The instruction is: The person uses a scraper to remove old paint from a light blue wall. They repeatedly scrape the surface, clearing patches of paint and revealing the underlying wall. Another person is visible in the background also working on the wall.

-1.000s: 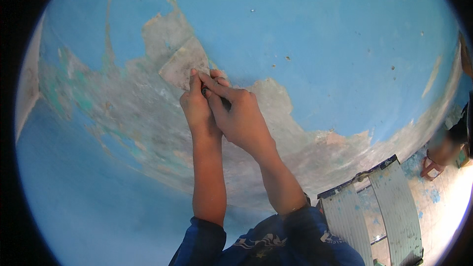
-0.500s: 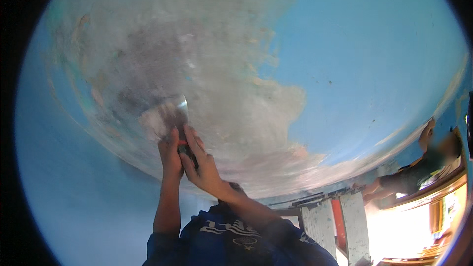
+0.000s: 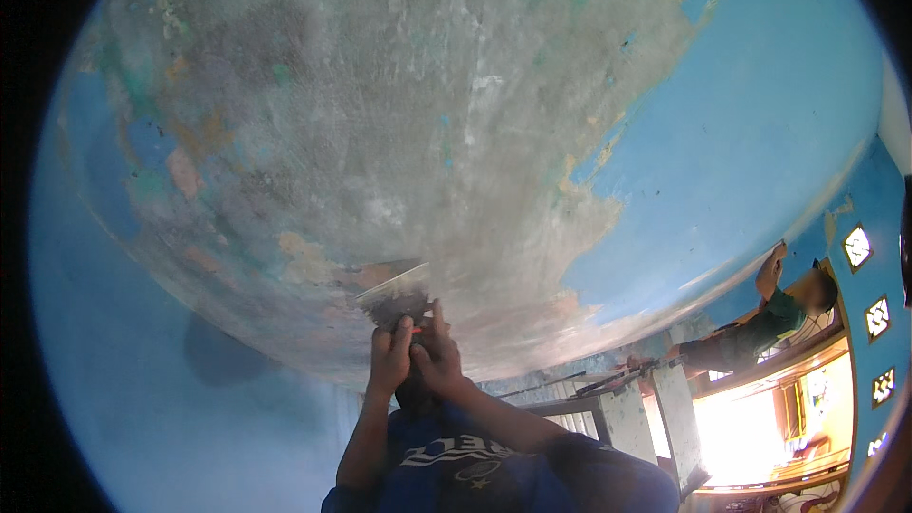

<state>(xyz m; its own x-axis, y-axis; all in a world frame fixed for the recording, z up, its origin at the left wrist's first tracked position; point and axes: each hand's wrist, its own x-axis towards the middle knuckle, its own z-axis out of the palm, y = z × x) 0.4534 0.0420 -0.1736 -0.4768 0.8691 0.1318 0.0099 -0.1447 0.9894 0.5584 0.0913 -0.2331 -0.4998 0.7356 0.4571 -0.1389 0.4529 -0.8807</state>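
A wide metal scraper [image 3: 394,287] with dirty flakes on its blade is held against a large grey patch of bare plaster [image 3: 456,114] bordered by blue paint, near the lower middle of the view. My left hand [image 3: 389,361] is closed on the scraper's dark handle with the thumb raised along it. My right hand [image 3: 439,361] is closed round the same tool beside it, one finger pointing up toward the blade. Much of the handle is hidden by my fingers.
At the right, another person [image 3: 765,328] in dark clothes raises a hand to the painted surface. Grey slatted boards [image 3: 670,418] stand behind my right arm. A bright wooden-framed opening [image 3: 807,389], square vent openings [image 3: 857,247] and a blue wall [image 3: 161,370] also show.
The view has swung to show more bare plaster and the room at right. My hands and the scraper sit lower in view and right of where they were half a second ago.
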